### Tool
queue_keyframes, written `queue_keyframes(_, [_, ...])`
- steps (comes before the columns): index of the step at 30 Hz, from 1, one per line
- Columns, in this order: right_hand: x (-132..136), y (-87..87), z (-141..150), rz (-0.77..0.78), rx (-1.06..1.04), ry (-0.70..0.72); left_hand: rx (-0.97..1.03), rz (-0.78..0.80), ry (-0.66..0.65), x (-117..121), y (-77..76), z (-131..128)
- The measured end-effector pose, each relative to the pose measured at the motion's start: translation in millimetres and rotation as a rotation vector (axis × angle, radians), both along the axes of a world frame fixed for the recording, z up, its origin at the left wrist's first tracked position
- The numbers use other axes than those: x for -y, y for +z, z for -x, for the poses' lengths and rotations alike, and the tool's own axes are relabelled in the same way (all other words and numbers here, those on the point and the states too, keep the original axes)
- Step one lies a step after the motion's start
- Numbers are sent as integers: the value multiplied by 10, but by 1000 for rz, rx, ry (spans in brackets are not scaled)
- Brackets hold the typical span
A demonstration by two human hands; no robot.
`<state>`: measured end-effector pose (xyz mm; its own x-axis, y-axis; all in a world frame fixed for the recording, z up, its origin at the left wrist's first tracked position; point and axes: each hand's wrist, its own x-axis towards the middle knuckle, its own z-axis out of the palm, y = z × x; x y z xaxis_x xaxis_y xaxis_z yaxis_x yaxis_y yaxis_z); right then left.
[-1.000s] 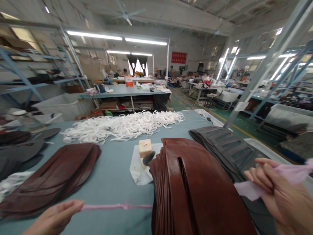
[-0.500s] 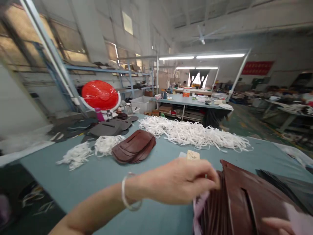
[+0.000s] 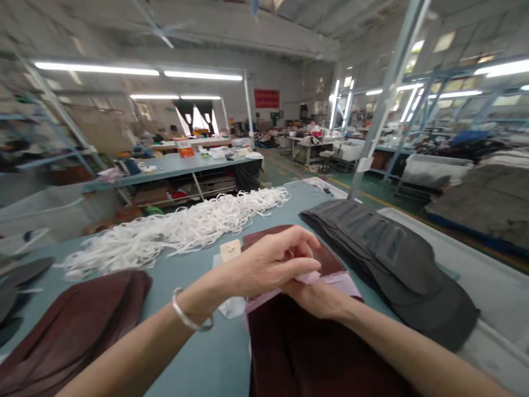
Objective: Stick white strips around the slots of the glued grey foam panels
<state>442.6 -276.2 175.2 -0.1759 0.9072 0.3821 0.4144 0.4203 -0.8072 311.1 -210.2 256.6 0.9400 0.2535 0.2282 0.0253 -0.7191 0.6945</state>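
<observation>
My left hand [image 3: 268, 264] pinches a pale pink strip [image 3: 339, 281] that runs across the top of a stack of brown leather pieces [image 3: 297, 342] in front of me. My right hand [image 3: 318, 298] lies just under the left one, fingers closed on the same pink strip. The two hands touch over the stack. A silver bracelet [image 3: 190, 320] sits on my left wrist.
A stack of dark grey cut pieces [image 3: 392, 259] lies to the right, another brown pile [image 3: 74, 325] to the left. A long heap of white strips [image 3: 177, 226] crosses the blue-green table [image 3: 198, 353]. A small beige block [image 3: 230, 250] stands on white paper. Other worktables stand beyond.
The view swung back to the right. My hands, apart with the pink strip stretched between them a second ago, have come together over the brown stack.
</observation>
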Motion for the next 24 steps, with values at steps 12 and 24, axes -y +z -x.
queue_keyframes(12, [23, 37, -100, 217, -238, 199, -62, -543, 271, -63, -292, 565])
queue_keyframes(24, [90, 85, -377, 139, -222, 414, -118, -133, 385, 309, -666, 444])
